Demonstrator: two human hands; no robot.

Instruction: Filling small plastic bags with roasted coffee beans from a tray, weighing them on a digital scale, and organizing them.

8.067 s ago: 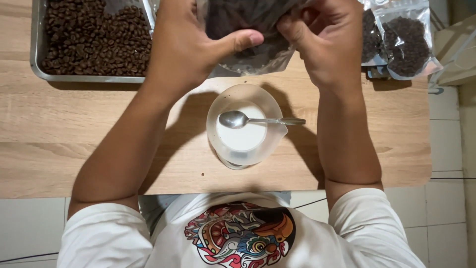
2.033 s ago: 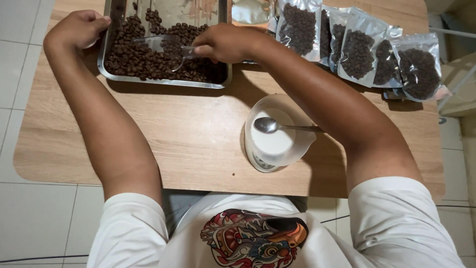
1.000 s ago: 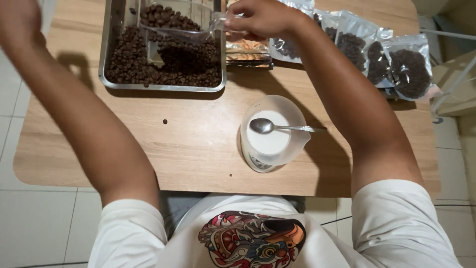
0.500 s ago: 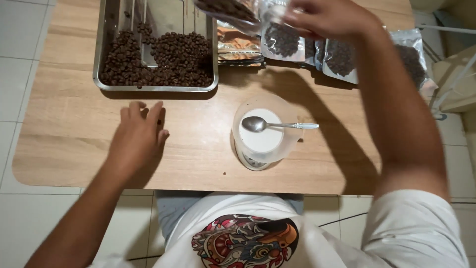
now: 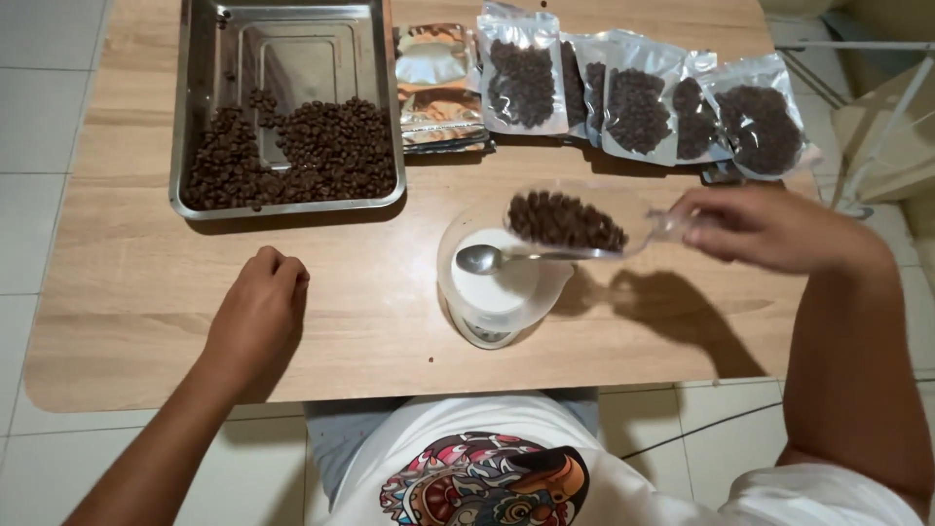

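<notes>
clear plastic scoop (image 5: 584, 219): held level by its handle in the right hand (image 5: 765, 226), bowl heaped with dark roasted coffee beans (image 5: 563, 220). it hangs above the rim of a clear plastic cup (image 5: 458, 255), not touching it. cup stands upright on the wooden table, white inside, a metal spoon (image 5: 497, 258) lying across its mouth, bowl to the left, handle running under the scoop.

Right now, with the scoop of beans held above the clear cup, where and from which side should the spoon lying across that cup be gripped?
Grip the spoon by its handle end, coming in from the person's right. The bowl end rests inside the clear cup at its left, while the thin handle runs rightward over the rim. The clear scoop in the right hand hangs just above that handle, so it likely needs to move first.
</notes>
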